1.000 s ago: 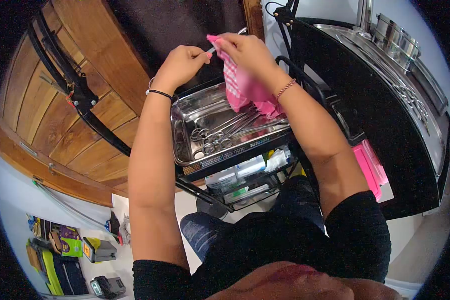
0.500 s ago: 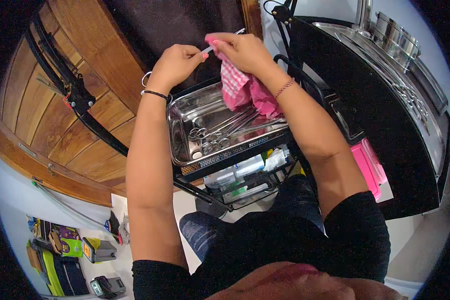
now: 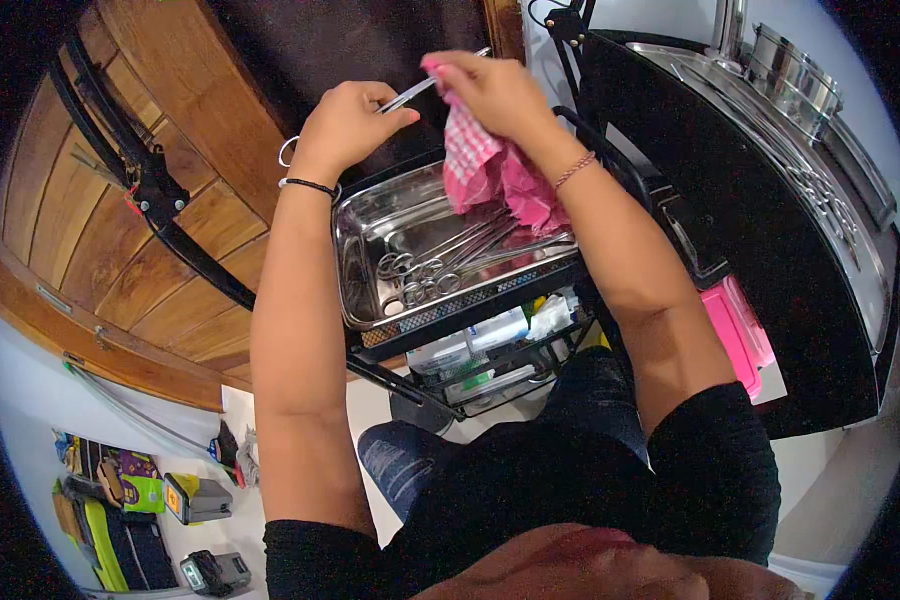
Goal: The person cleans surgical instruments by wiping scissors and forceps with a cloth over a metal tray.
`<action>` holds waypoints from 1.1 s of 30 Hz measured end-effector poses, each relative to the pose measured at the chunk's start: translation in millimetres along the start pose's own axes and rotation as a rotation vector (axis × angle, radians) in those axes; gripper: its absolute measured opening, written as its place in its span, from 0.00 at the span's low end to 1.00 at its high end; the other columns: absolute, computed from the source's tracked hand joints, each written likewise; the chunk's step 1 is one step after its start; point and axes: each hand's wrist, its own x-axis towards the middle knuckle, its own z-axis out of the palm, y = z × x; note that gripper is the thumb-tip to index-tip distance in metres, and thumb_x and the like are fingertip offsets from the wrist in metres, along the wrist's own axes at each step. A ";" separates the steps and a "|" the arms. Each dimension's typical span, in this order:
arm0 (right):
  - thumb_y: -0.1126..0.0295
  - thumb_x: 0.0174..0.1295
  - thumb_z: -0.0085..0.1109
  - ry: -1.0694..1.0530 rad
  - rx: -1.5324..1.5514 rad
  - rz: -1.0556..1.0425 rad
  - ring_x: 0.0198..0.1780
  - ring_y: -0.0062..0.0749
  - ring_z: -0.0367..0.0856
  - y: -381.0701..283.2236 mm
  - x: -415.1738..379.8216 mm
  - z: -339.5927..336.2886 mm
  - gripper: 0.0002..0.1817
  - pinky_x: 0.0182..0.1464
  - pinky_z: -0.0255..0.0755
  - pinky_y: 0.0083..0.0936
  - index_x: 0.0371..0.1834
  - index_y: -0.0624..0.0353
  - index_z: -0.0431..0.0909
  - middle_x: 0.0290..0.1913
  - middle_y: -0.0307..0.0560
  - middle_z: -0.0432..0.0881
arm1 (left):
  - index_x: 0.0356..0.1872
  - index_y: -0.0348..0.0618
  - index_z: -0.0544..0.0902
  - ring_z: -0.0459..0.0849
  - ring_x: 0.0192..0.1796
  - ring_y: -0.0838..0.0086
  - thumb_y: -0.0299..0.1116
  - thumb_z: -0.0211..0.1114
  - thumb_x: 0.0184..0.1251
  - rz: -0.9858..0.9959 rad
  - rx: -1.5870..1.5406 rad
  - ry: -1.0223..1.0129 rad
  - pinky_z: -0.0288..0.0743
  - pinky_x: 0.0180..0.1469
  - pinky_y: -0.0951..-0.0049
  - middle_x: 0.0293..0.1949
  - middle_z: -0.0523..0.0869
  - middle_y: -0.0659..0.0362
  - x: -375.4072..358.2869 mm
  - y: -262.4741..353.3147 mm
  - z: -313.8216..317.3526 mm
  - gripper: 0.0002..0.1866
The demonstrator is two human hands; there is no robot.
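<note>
Forceps (image 3: pixel 400 97) now further out of pink cloth (image 3: pixel 485 165); L hand (image 3: pixel 345 125) grips handle, R hand (image 3: pixel 490 90) pinches cloth.

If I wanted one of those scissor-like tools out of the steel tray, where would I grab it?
By the finger rings, from above. The tools lie flat in the tray, rings bunched at its open left end, while their tips run under the pink cloth that the right hand holds.

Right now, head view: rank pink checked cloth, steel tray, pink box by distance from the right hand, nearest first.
1. pink checked cloth: gripped in the right hand, hanging just below it.
2. steel tray: below the hand, on the cart's top level, holding scissor-like instruments.
3. pink box: farthest, low on the right, beyond the right forearm.
</note>
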 end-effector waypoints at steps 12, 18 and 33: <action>0.48 0.59 0.46 0.065 0.019 0.050 0.28 0.40 0.81 4.7 3.8 -4.5 0.17 0.32 0.72 0.29 0.42 0.38 0.82 0.27 0.35 0.84 | 0.32 0.38 0.83 0.70 0.19 0.78 0.37 0.59 0.59 0.039 -0.389 -0.134 0.64 0.23 0.80 0.18 0.76 0.63 5.5 -11.3 6.5 0.12; 0.55 0.62 0.49 0.171 0.051 -0.003 0.22 0.27 0.74 -0.4 5.9 -22.2 0.14 0.25 0.67 0.22 0.45 0.43 0.81 0.25 0.35 0.82 | 0.39 0.39 0.80 0.68 0.17 0.82 0.36 0.54 0.65 0.005 -0.554 -0.293 0.61 0.20 0.84 0.18 0.74 0.64 5.3 -7.3 11.8 0.12; 0.58 0.61 0.50 0.243 0.221 -0.052 0.23 0.25 0.75 11.3 12.8 -20.7 0.13 0.26 0.67 0.20 0.45 0.45 0.81 0.27 0.35 0.83 | 0.45 0.40 0.77 0.74 0.19 0.80 0.36 0.49 0.69 0.044 -0.682 -0.407 0.65 0.22 0.84 0.23 0.80 0.59 2.8 -2.3 19.8 0.13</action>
